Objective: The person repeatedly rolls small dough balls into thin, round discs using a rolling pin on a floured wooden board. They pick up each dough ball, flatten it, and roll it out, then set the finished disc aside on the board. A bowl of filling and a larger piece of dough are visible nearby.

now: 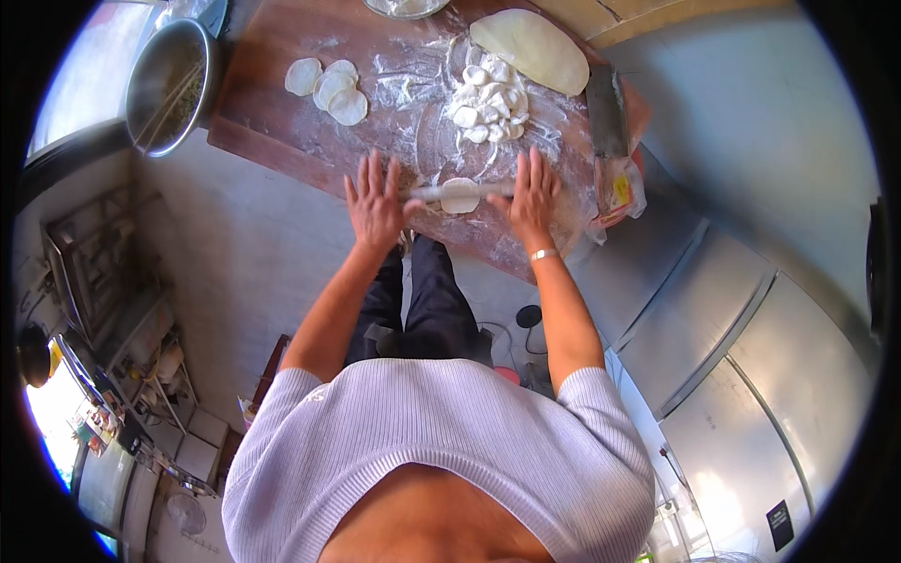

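Note:
A thin, pale rolling pin (427, 193) lies across a small round dough wrapper (460, 196) near the board's front edge. My left hand (376, 202) rests on the pin's left end, fingers stretched out and pointing away from me. Over the right end lies my right hand (531, 195), also flat with straight fingers. Neither hand wraps round the pin. Beyond the right hand is a heap of small floured dough pieces (488, 105). Several rolled wrappers (333, 86) overlap at the far left of the wooden board (258, 70).
A large dough slab (530, 49) covers the far right, beside a wide dark blade (607, 111). A metal bowl (208, 94) with filling and chopsticks stands left of the board. Plastic bags (618, 192) hang at the right edge. Another bowl (406, 7) is partly visible at the top.

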Motion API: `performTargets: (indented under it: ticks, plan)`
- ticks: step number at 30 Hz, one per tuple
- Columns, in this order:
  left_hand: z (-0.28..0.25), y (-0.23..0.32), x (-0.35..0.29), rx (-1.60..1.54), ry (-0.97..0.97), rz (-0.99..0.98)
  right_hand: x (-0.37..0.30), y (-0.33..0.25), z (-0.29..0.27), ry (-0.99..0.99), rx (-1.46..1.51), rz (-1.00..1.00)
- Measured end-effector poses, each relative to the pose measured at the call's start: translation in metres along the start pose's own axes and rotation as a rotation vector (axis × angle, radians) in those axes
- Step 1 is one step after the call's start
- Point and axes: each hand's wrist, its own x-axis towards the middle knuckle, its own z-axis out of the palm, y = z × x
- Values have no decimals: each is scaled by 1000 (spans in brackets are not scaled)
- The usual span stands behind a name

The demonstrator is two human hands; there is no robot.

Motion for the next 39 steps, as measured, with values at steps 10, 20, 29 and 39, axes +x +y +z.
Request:
performTargets:
  ticks: [10,20,29,39]
  plan:
    - [1,8,-61,-121,134,16,-32,-55,-19,-70,246,139]
    - [-15,-2,-71,-191,113,27,15,-79,16,-195,105,113]
    - [-17,-11,-84,-233,103,42,30,-80,2,-363,161,56]
    - [-20,-19,-85,-251,105,12,63,-98,3,-525,603,-6]
